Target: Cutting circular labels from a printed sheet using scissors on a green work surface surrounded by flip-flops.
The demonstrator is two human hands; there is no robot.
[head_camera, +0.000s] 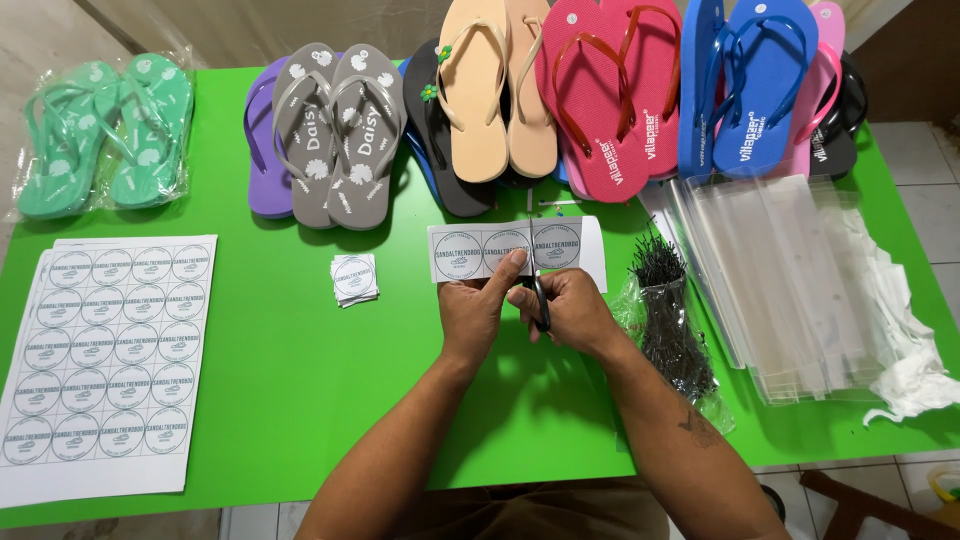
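Note:
My left hand pinches the lower edge of a white strip of round printed labels held over the green table. My right hand grips black-handled scissors, whose blades run up through the strip between two labels. A small stack of cut square labels lies just left of my hands. A full sheet of the same round labels rests on the table's left side.
Along the far edge lie flip-flops: a green bagged pair, grey, beige, red and blue pairs. To my right sit a bag of black fasteners, clear plastic sleeves and crumpled white plastic.

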